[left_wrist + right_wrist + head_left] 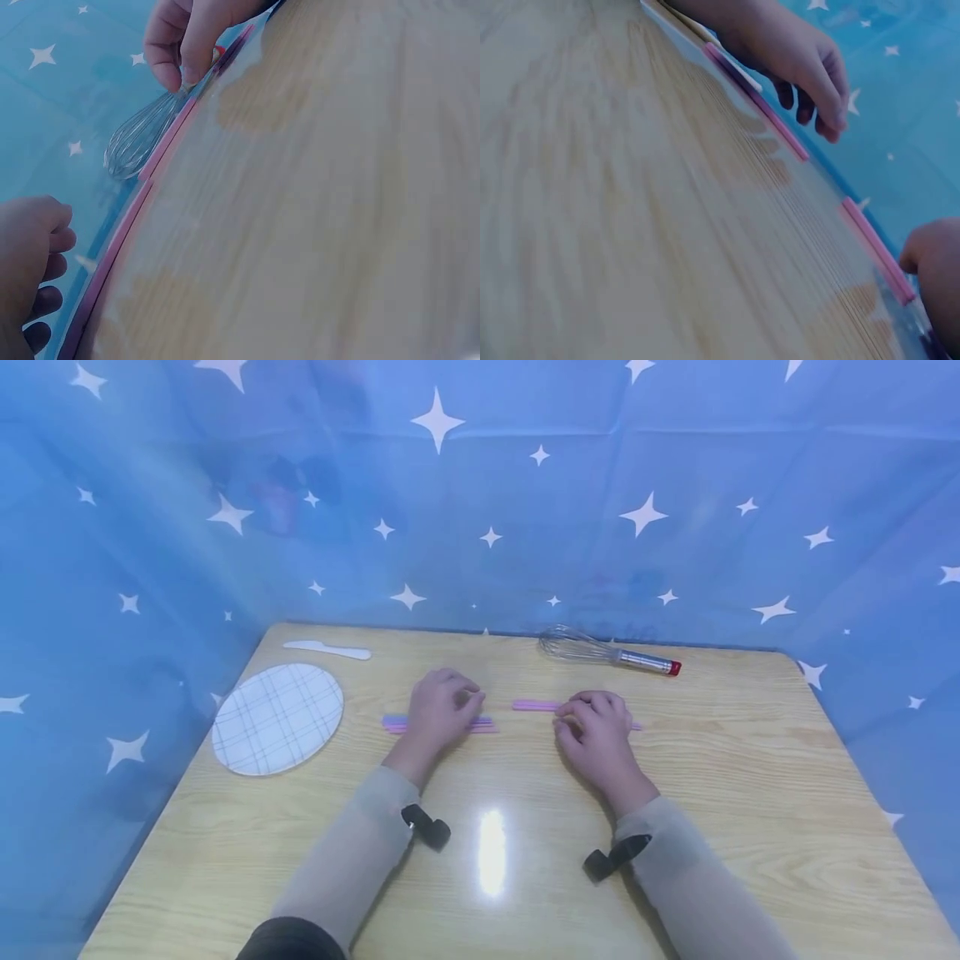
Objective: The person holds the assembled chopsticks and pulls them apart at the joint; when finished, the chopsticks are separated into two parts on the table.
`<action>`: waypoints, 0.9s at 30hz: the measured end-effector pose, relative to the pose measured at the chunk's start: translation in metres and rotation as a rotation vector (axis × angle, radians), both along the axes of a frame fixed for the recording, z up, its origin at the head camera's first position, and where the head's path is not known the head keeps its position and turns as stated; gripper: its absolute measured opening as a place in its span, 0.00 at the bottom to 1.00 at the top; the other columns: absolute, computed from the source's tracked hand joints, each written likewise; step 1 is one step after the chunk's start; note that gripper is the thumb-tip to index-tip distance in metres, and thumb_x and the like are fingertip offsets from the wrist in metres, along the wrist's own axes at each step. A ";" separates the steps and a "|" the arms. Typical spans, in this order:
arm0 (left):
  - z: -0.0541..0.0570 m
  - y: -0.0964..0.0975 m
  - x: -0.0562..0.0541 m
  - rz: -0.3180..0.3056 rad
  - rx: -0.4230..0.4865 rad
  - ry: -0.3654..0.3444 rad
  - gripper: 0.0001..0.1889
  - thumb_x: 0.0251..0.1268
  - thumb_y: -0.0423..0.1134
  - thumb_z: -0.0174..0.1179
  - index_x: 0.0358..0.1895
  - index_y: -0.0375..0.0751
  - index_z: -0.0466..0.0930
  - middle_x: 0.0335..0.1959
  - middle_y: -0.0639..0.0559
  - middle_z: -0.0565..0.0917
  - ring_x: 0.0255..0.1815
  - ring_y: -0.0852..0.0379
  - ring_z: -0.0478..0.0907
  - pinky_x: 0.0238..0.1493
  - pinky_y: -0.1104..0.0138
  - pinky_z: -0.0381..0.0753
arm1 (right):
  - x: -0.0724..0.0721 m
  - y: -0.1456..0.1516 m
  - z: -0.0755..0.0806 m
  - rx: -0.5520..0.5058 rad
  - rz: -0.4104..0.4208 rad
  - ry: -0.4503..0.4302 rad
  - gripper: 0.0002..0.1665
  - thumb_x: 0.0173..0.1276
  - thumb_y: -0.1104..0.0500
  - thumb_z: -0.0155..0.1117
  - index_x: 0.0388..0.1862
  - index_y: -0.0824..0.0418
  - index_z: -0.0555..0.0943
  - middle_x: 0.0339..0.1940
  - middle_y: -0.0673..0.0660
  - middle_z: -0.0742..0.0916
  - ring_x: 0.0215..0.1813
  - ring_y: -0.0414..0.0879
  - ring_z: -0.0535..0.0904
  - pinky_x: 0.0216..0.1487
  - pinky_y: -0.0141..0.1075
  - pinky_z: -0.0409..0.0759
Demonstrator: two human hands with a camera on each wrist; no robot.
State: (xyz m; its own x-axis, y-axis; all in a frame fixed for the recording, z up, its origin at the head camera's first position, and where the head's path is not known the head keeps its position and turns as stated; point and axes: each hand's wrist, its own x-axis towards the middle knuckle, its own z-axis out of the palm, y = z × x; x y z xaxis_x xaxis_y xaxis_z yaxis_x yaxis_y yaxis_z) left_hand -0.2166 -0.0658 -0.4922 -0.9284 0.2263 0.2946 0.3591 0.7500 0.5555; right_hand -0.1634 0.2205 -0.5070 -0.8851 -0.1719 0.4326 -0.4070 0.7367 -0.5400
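My left hand [444, 710] is over a small group of thin purple and pink sticks [397, 724], its fingers loosely bent with nothing between them. In the right wrist view the left hand [802, 64] appears beside these sticks, fingertips pointing down. My right hand [598, 735] is over thin pink sticks [531, 705], covering their middle; a short end shows past its far side. A gap shows between its thumb and bent forefinger. In the left wrist view the right hand's fingertips [180, 79] come right at the line of pink sticks [169, 139].
A wire whisk [600, 652] with a red-tipped handle lies at the table's back right. At the left are a round white checked plate [277, 718] and a white knife [327, 649]. Blue star-patterned cloth [480, 485] hangs behind the wooden table [750, 793].
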 end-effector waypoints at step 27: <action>-0.021 -0.107 0.022 -0.169 0.041 0.008 0.18 0.66 0.54 0.73 0.53 0.51 0.91 0.53 0.55 0.87 0.58 0.51 0.75 0.63 0.52 0.73 | -0.005 -0.124 0.004 0.113 0.187 -0.062 0.09 0.75 0.53 0.69 0.49 0.52 0.90 0.56 0.53 0.84 0.66 0.55 0.69 0.71 0.57 0.58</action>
